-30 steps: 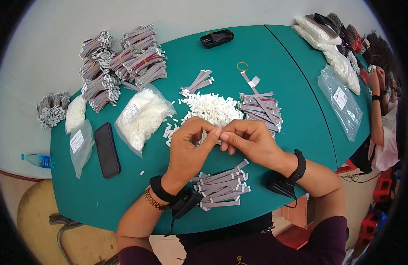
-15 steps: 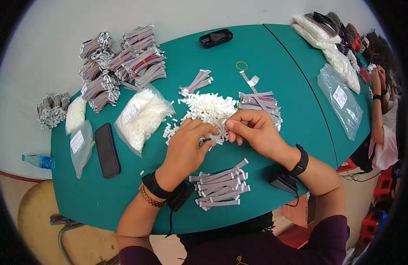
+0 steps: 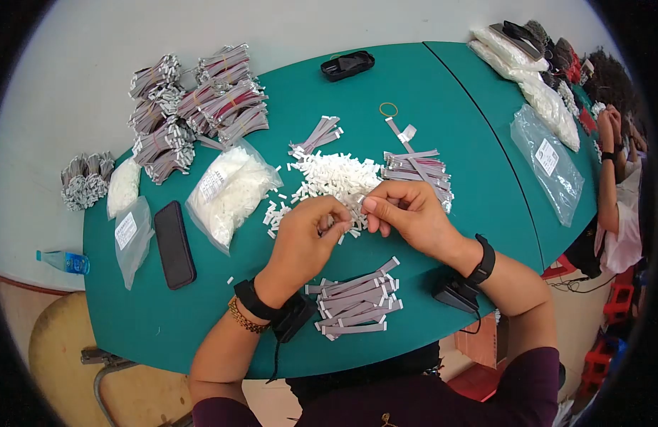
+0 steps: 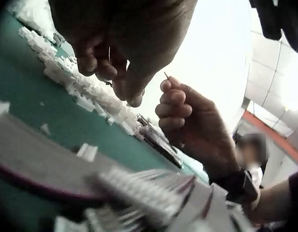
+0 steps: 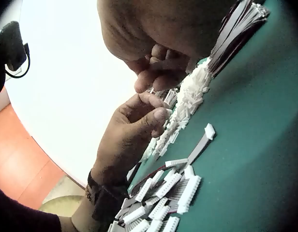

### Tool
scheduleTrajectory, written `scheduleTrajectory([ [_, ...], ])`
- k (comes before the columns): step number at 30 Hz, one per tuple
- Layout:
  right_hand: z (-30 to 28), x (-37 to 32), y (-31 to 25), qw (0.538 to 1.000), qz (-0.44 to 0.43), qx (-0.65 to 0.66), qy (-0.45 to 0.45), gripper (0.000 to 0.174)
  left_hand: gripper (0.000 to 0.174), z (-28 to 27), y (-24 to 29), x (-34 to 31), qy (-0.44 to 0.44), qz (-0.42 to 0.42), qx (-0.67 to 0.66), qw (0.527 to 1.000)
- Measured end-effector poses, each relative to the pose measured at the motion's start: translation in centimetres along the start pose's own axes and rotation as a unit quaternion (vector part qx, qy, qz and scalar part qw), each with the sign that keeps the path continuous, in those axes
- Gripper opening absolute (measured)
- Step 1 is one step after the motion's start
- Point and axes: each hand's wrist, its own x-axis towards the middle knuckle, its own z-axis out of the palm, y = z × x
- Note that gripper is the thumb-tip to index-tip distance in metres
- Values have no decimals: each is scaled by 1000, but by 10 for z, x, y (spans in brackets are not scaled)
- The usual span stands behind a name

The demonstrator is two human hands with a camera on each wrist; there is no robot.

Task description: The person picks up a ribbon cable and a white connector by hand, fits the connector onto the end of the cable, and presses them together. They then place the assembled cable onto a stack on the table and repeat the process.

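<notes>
My left hand [image 3: 305,236] is over the near left edge of the heap of small white pieces [image 3: 337,173], fingers curled and thumb close to the index finger. In the right wrist view, a white piece [image 5: 167,111] shows at the fingertips of that left hand [image 5: 134,126]. My right hand [image 3: 413,217], just to its right, pinches a small white-ended piece [image 3: 360,201] between thumb and index finger. A thin tip [image 4: 166,75] sticks up from the right hand's [image 4: 195,118] pinch in the left wrist view. The hands are apart. Grey ribbon cables [image 3: 357,299] with white ends lie nearer my body.
Bundled cables [image 3: 226,96] and a bag of white pieces [image 3: 233,186] are at the left, with a phone [image 3: 175,245]. More cables [image 3: 418,171] lie right of the heap. A black case [image 3: 347,65] stands at the back. Another person's arm [image 3: 608,185] is at the far right.
The hands touched at the fingertips a second ago, then my left hand drew away to the left and its spread fingers closed in. My right hand has shifted slightly right, still pinching.
</notes>
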Motion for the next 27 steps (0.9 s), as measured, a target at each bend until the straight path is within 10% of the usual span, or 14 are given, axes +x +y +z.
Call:
scheduleTrajectory([
  [13, 3, -4, -3, 1000, -5, -4, -25, 18, 10, -8, -9, 4, -42, -117, -474, 872],
  [27, 3, -5, -3, 999, -6, -7, -36, 17, 19, -9, -4, 1, -53, -131, -452, 881],
])
